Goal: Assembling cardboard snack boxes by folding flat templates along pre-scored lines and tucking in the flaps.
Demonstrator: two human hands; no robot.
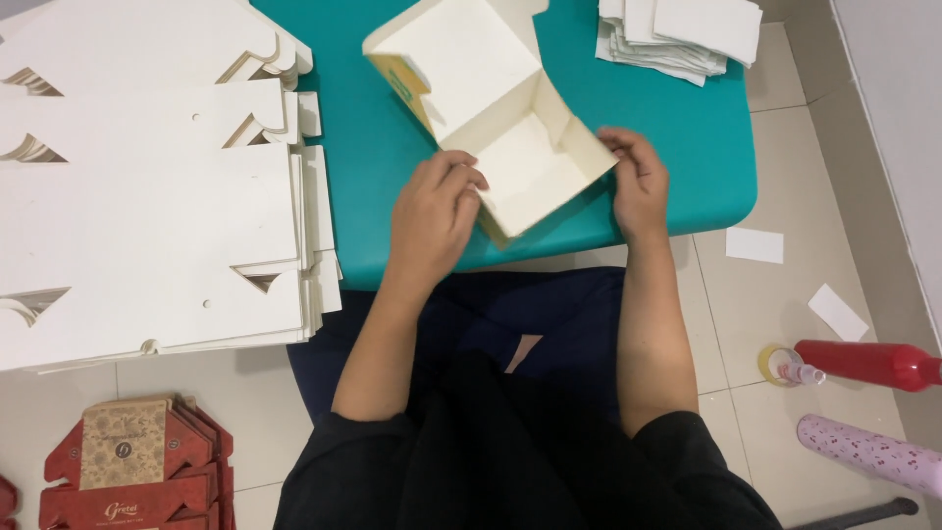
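While the half-folded white cardboard box (491, 128) slants up-left from centre frame, left hand (433, 211) and right hand (638, 182) pinch its near flaps equally close.

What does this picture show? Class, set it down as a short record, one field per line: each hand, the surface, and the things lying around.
left hand: left hand grips the near-left wall of the white cardboard box
right hand: right hand pinches the box's right flap
surface: teal table
on table, left: stacks of flat white box blanks
on table, far right: pile of white paper pieces
floor, left: red flattened boxes
floor, right: red bottle, pink patterned roll
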